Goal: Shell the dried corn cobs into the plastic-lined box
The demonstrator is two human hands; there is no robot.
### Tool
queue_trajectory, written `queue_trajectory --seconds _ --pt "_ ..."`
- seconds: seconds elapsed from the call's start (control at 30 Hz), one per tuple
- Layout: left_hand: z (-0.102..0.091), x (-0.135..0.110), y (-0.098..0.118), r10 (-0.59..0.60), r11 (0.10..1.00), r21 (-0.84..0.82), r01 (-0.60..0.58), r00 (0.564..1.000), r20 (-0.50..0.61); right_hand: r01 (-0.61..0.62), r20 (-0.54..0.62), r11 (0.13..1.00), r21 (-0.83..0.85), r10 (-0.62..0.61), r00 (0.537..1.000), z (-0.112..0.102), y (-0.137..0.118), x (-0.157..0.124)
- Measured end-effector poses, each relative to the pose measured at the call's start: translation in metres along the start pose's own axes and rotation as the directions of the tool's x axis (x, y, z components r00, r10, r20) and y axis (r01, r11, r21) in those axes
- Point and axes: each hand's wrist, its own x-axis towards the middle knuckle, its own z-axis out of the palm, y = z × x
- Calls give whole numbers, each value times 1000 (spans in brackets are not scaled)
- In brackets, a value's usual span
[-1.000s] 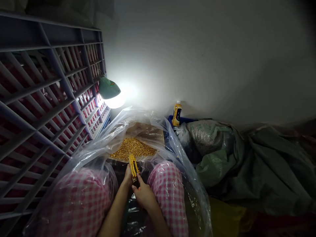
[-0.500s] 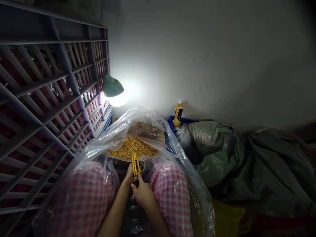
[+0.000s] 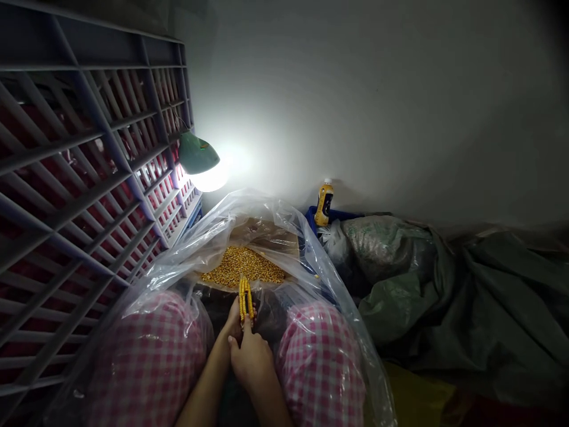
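Observation:
A yellow corn cob (image 3: 245,293) points away from me between my knees. Down its upper face runs a dark strip bare of kernels. My left hand (image 3: 234,317) is closed around the cob's lower part from the left. My right hand (image 3: 252,354) lies just below, its index fingertip touching the near end of the cob and its thumb held apart to the left. Its other fingers are partly hidden. Beyond the cob, a heap of loose corn kernels (image 3: 242,265) lies in a clear plastic bag (image 3: 195,255) spread over my knees.
A tall slatted crate (image 3: 106,148) rises on the left, with a lit green lamp (image 3: 198,155) hanging from its edge. On the right are a yellow bottle (image 3: 324,203), a blue bin (image 3: 312,218), a stuffed sack (image 3: 384,240) and dark green cloth (image 3: 511,296). A pale wall closes the back.
My right hand has drawn slightly back and left, its index finger now at the cob's near end. The cob stays in my left hand. The view has shifted a little.

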Motion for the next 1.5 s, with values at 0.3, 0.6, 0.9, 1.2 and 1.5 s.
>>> queue_trajectory --seconds 0.3,0.6,0.9,1.2,1.5 --pt "6 -2 3 -35 999 28 35 999 -32 -38 55 999 2 37 998 -2 -4 1" --pt "2 3 -6 11 999 41 -9 999 -45 -6 66 999 48 3 998 -2 11 3" --pt "2 0 -9 29 999 39 -27 999 -45 15 12 993 119 -17 1000 8 26 6" --pt "0 5 -11 81 996 47 -80 997 -19 -8 -35 955 298 19 999 15 45 4" --pt "-7 5 -16 104 993 50 -104 994 -14 36 -94 984 176 -19 995 23 43 -3"
